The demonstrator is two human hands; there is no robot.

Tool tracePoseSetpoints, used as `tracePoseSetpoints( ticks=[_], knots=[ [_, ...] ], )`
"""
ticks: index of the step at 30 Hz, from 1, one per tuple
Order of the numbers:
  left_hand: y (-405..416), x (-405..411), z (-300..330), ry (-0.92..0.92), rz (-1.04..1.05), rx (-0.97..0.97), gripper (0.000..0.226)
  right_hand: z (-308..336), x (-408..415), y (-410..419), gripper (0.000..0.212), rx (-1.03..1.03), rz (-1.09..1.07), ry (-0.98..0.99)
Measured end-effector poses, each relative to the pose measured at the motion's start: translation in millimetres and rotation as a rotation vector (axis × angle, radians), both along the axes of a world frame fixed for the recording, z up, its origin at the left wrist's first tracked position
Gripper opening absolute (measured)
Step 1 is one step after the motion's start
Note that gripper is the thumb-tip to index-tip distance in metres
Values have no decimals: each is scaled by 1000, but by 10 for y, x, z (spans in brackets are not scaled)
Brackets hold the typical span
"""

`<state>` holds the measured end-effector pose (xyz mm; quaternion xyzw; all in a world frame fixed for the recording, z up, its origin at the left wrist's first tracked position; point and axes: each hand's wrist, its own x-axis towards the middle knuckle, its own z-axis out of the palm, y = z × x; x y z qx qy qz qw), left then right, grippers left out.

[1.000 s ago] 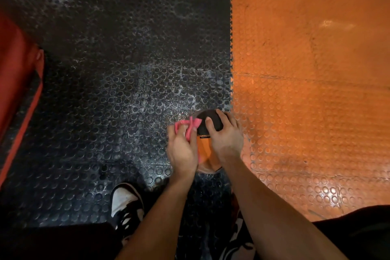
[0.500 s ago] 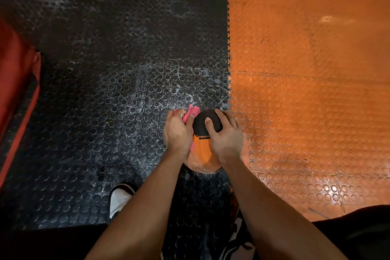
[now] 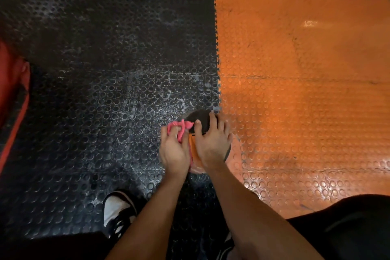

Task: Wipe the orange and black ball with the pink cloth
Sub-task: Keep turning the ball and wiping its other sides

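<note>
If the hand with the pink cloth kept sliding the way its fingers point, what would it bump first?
Probably nothing solid: the left hand points up past the ball's left side, so beyond the pink cloth only the black studded floor mat shows. Depth is hard to judge.

**Studded floor in two colours, with a ball at the seam**

The floor is made of rubber tiles with round studs. The black tiles (image 3: 95, 112) lie to the left of the toothed seam (image 3: 217, 59), and the orange tiles (image 3: 295, 112) lie to the right of it. White dusty marks cover the black tiles near the seam. The orange and black ball (image 3: 200, 120) sits at the seam, at its near part. A black and white shoe (image 3: 118, 213) stands on the black tiles, left of the seam. A red mat (image 3: 12, 99) is far left of the seam.
</note>
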<state>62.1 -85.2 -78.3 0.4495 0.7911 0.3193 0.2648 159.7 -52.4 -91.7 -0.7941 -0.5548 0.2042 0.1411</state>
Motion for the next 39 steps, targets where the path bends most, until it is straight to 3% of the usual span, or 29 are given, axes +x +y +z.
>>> tracePoseSetpoints(
  ticks=[6,15,26,33,39],
  knots=[
    [522,-143,51,50,-98,-75,40,-39,24,-82,73,35,37,-41],
    [-402,44,-71,8,-41,71,30,-23,-4,-123,66,-4,44,-65],
    [742,-209,-25,170,-208,-168,38,-55,6,-130,64,10,44,-54],
    [-17,-122,-50,15,-109,13,34,-16,48,-158,66,9,59,-52],
    [-84,-47,26,68,-120,40,29,-33,53,-189,64,41,51,-45]
  ],
)
